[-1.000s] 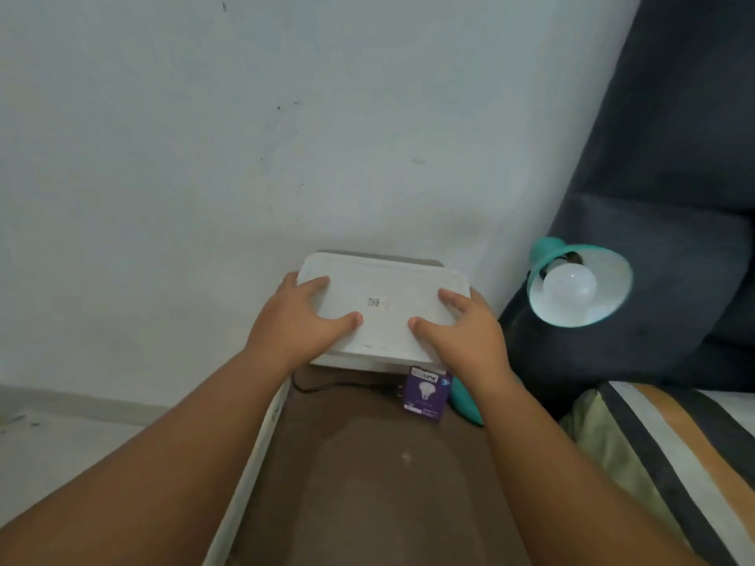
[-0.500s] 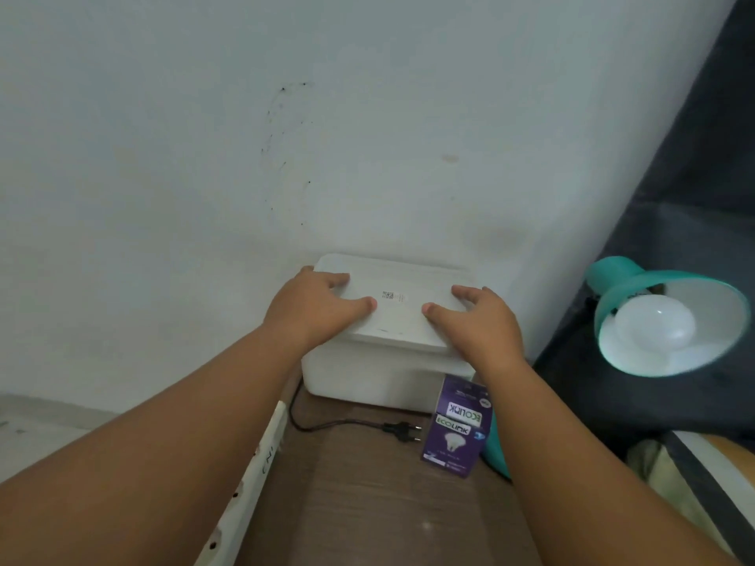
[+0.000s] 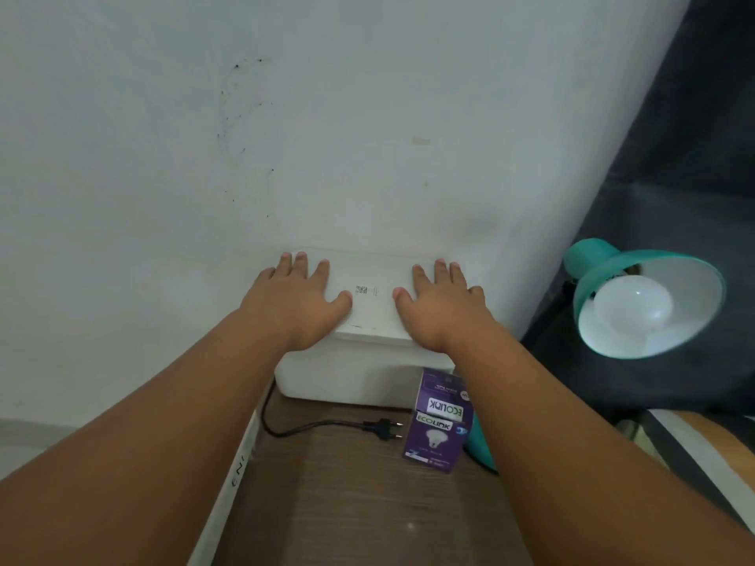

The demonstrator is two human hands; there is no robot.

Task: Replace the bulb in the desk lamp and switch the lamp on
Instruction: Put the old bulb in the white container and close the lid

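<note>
Both hands lie flat on the lid of a white plastic box [image 3: 367, 316] that stands against the pale wall [image 3: 286, 116] at the far end of a brown wooden desk [image 3: 347, 504]. The left hand [image 3: 298, 300] covers the lid's left part, palm down, fingers spread and gripping nothing. The right hand [image 3: 441, 304] mirrors it on the right part, likewise spread and empty. A small printed code shows on the lid between the two thumbs.

At about four o'clock from the box, touching its front right corner or just beside it, stands a purple Ecolink bulb carton [image 3: 439, 422], upright. At nine o'clock from the carton lies a black two-pin plug [image 3: 382, 428] on its cord [image 3: 286, 428], loose on the desk. At three o'clock from the box hangs the teal desk lamp shade [image 3: 649, 300], tilted toward the camera, with a white bulb [image 3: 633, 304] seated inside it. The lamp's teal base [image 3: 482, 447] peeks out behind the right forearm, just beside the carton. Dark fabric [image 3: 674, 157] hangs behind the lamp.
</note>
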